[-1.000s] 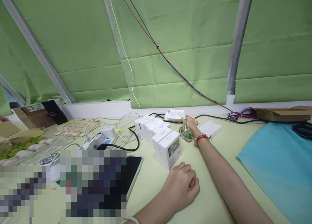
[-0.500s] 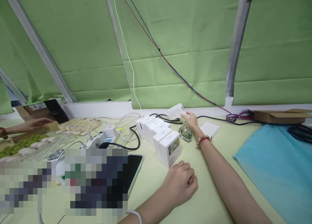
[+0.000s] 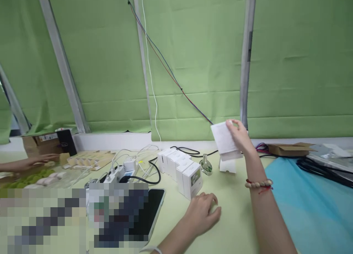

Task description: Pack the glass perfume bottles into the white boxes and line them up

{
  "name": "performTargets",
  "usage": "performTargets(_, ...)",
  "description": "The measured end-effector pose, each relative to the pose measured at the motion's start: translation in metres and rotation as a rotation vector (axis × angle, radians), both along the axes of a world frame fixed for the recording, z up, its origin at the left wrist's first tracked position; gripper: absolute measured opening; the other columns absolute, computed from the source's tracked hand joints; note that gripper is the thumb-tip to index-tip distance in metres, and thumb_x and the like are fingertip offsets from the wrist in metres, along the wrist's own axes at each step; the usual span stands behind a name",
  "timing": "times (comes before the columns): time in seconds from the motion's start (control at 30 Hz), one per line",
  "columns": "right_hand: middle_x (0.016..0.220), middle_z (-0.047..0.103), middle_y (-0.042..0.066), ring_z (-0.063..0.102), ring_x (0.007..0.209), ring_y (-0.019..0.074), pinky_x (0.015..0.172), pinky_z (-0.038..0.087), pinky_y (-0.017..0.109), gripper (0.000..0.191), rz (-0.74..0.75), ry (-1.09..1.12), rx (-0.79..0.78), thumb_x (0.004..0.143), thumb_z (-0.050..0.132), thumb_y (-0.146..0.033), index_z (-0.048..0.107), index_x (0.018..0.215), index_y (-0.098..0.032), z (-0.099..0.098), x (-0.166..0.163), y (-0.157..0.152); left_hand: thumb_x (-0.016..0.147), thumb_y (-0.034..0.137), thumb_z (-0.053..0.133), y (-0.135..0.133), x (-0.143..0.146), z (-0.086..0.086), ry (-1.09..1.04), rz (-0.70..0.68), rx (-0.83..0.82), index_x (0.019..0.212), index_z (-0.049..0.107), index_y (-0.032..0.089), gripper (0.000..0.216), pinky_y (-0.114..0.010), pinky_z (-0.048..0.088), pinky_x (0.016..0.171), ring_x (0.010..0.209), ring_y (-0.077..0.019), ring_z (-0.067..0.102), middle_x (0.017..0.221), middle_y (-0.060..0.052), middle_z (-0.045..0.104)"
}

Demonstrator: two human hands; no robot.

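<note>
My right hand [image 3: 239, 138] is raised near the wall, with thumb and fingers pinching a white square piece [image 3: 224, 140] that looks like folded paper or cloth. Below it on the table lies a white card-like piece [image 3: 227, 166], partly covered. To the left of that stands a small clear glass bottle [image 3: 206, 165] with green inside. My left hand [image 3: 202, 212] rests on the table, fingers loosely bent and the thumb apart from them, holding nothing. Just beyond its fingertips is a row of several small white boxes [image 3: 193, 180], the nearest with a picture on its front.
A phone-like dark slab [image 3: 150, 213] lies left of my left arm. White and black cables run from a power strip [image 3: 114, 175]. Another person's hand [image 3: 41, 161] is at the far left. Blue sheeting [image 3: 309, 206] and a shallow cardboard box [image 3: 289, 149] are at the right.
My right hand has risen and moved right; a barcoded white item showed in it before, a plain white square now. My left hand has loosened from a fist. The view has shifted.
</note>
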State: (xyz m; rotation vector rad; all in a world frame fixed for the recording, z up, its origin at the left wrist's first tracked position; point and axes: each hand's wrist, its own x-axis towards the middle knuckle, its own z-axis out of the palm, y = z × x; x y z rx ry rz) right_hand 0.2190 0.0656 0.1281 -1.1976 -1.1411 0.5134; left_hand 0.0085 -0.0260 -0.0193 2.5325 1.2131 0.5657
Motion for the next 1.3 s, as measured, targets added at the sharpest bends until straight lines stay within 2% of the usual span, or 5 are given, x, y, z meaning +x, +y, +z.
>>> performTargets(0.23,0.093,0.062,0.005,0.060,0.080,0.0189,0.072,0.045,0.029,0.051,0.000,-0.522,-0.332,0.066,0.069,-0.044,0.058,0.110,-0.020,-0.003,-0.021,-0.048,0.088,0.041,0.043,-0.002,-0.008,0.007,-0.009,0.026,-0.029,0.103,0.062,0.018,0.034,-0.027,0.033,0.066,0.070,-0.0143,0.050,0.076,-0.001,0.057)
performTargets(0.47,0.083,0.066,0.006,0.062,0.064,0.0183,0.063,0.045,0.030,0.062,0.268,-0.577,-0.724,0.061,0.073,-0.036,0.054,0.117,-0.015,-0.006,-0.023,-0.069,0.082,0.038,0.049,-0.003,-0.017,0.009,-0.004,0.017,-0.066,0.073,0.064,0.014,0.030,-0.024,0.026,0.057,0.063,-0.0115,0.047,0.075,-0.002,0.059)
performTargets(0.73,0.081,0.066,0.007,0.064,0.066,0.0186,0.069,0.049,0.033,0.057,0.453,-0.573,-0.954,0.054,0.080,-0.030,0.061,0.105,-0.015,-0.012,-0.018,-0.069,0.080,0.031,0.048,-0.004,-0.017,0.005,-0.126,0.039,-0.145,0.098,0.065,0.016,0.029,-0.027,0.037,0.064,0.080,-0.0207,0.058,0.098,-0.007,0.066)
performTargets(1.0,0.081,0.068,0.014,0.066,0.070,0.0217,0.070,0.050,0.035,0.072,0.565,-0.619,-1.134,0.070,0.071,-0.034,0.042,0.132,-0.010,-0.039,-0.011,-0.042,0.089,0.053,0.038,-0.003,-0.008,-0.005,-0.549,0.135,-0.352,0.135,0.037,0.014,0.061,-0.028,0.044,0.068,0.074,-0.0154,0.055,0.091,-0.008,0.062)
performTargets(1.3,0.085,0.066,0.019,0.066,0.067,0.0204,0.073,0.052,0.032,0.081,0.704,-0.588,-1.187,0.078,0.052,-0.065,0.048,0.124,0.000,-0.018,-0.023,-0.054,0.083,0.051,0.055,-0.012,0.001,-0.003,-0.701,0.034,-0.381,0.145,-0.004,0.029,0.088,-0.026,0.044,0.065,0.060,-0.0068,0.046,0.109,-0.006,0.056)
